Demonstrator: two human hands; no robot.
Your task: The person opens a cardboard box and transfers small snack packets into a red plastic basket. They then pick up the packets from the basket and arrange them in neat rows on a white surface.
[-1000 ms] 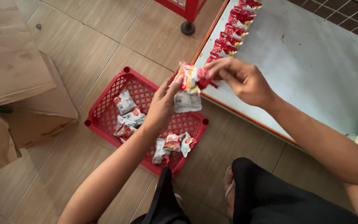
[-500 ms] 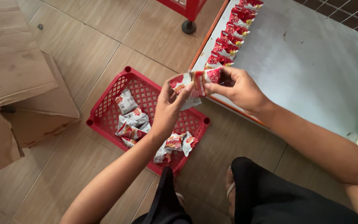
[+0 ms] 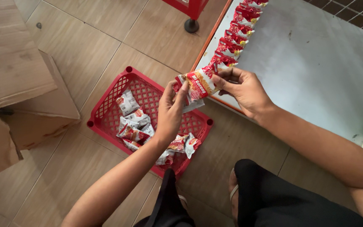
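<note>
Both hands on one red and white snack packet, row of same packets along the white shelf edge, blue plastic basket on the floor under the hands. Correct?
Not quite: the head view shows the lattice plastic basket is red, not blue. The rest holds: left hand and right hand both grip the red and white snack packet, with a row of matching packets along the white shelf edge.

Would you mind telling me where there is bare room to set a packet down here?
The grey shelf is bare right of the row of packets along its orange edge. The red basket is open along its upper mesh; its lower half is crowded with packets.
</note>
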